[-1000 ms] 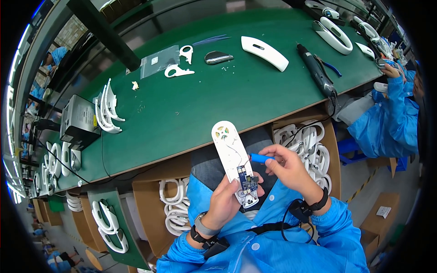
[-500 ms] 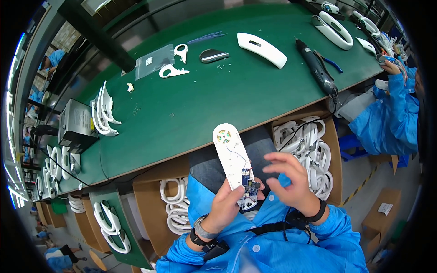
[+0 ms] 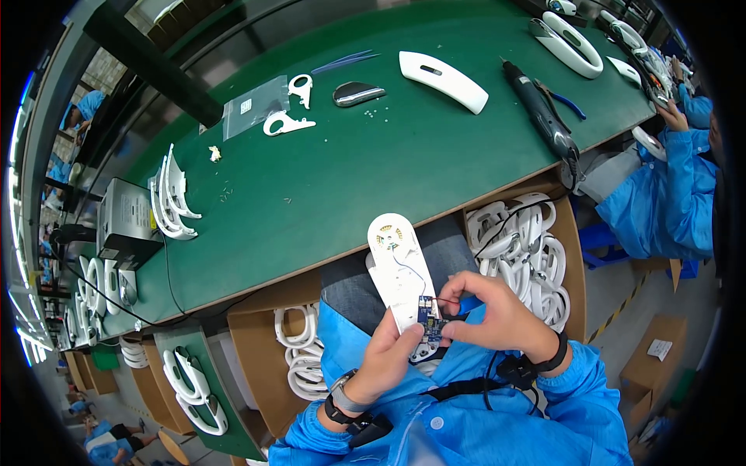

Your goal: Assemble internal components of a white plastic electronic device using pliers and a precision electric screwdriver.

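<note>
Here, one long white plastic shell [image 3: 398,272] is held over the lap, just below the near edge of the green desk [image 3: 326,194]. The left hand [image 3: 392,353] grips its lower end from beneath, fingers curled round it. The right hand [image 3: 497,314] is closed in a pinch on a small blue circuit board [image 3: 429,317] seated in the shell; something blue shows between its fingers, probably a tool, though it is mostly hidden. A thin blue wire [image 3: 410,270] runs up the shell.

On the desk lie one curved white housing [image 3: 443,78], one dark electric screwdriver [image 3: 540,116], one dark oval cover [image 3: 357,93], two small white brackets [image 3: 289,116] and one clear bag [image 3: 256,105]. A cardboard box [image 3: 571,241] of white looped parts [image 3: 521,248] stands right; their count is unclear. Another person's blue sleeve [image 3: 660,202] is cut off at the right rim.
</note>
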Demonstrator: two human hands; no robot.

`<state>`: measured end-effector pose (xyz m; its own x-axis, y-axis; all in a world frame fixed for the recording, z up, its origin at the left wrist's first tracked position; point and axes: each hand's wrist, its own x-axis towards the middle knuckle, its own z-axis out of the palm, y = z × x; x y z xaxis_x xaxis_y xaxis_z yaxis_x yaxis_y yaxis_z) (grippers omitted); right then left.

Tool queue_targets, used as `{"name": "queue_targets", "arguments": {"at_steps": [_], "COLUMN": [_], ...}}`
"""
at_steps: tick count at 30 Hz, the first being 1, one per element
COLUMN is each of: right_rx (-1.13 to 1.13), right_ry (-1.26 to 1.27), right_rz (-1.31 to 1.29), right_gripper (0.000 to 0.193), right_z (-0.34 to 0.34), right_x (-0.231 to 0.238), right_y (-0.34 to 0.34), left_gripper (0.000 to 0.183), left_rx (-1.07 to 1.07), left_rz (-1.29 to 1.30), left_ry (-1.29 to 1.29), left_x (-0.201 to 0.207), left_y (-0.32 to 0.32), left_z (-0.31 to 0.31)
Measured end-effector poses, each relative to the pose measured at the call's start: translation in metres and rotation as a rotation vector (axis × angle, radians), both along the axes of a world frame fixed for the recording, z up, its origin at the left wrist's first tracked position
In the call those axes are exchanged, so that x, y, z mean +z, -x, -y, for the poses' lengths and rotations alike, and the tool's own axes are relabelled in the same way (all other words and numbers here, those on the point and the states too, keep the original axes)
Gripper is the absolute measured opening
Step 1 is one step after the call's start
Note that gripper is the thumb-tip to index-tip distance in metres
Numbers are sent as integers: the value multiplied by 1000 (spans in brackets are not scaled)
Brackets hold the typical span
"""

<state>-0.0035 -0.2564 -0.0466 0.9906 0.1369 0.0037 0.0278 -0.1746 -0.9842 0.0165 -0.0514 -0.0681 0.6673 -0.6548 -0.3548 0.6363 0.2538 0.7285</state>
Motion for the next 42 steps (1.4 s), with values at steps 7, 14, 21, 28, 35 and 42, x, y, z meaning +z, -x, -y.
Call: {"name": "queue_targets", "arguments": {"at_steps": [7,14,21,28,35,42], "right_rx": [-55,-14,4,2,-50,-60], "right_ry": [108,124,120,103,-52,-155], "right_rz": [-68,-174,-206,-277,-207,-379], "right_gripper": [14,11,10,12,9,5], "right_z": [0,1,-1,-2,-4,-15], "right_x": [22,32,35,41,40,58], "right_y": [0,-16,-16,-11,-10,-19], "left_gripper": [69,90,90,76,63,65], "left_rx": [27,-61,-145,-57,7,-120], "left_rz": [-146,-42,-4,-33,-111,26], "left_ry": [134,164,256,275,288,310], "left_x": [-4,-5,-11,-9,-7,-7], "left_y": [-3,-7,-12,-13,-13,-17], "left_z": [-1,-5,-12,-5,-1,-6]}}
